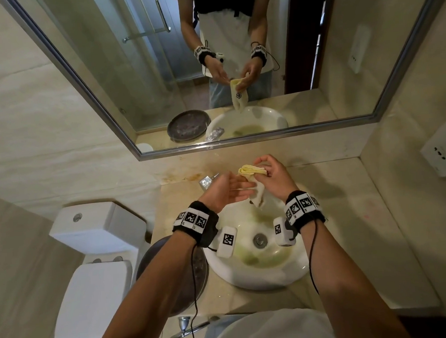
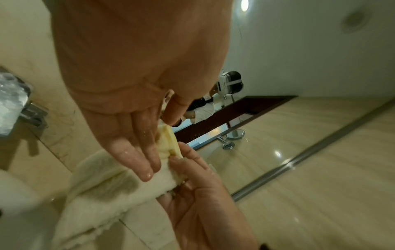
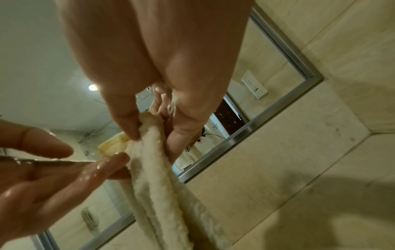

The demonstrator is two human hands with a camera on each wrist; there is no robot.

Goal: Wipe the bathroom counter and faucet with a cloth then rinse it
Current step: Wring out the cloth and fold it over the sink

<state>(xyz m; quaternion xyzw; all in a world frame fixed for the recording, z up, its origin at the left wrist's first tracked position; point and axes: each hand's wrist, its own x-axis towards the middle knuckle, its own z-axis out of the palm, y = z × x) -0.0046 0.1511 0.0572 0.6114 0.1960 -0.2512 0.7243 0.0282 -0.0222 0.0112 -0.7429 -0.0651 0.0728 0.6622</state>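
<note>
While the right hand point(image 1: 272, 175) pinches the folded cloth point(image 1: 252, 171) and the flat left hand point(image 1: 224, 192) only touches it, the wet cloth may slip into the sink point(image 1: 299, 267).

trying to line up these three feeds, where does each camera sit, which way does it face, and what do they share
Head: worn on the head, looking down at the white basin, mirror and toilet; both forearms show.
Left wrist: on the left wrist, looking along the left hand, its straight fingers lying on the cloth.
Right wrist: on the right wrist, looking along the right hand, which pinches the cloth, toward the mirror.
Shared: all three show both hands and the cloth.
</note>
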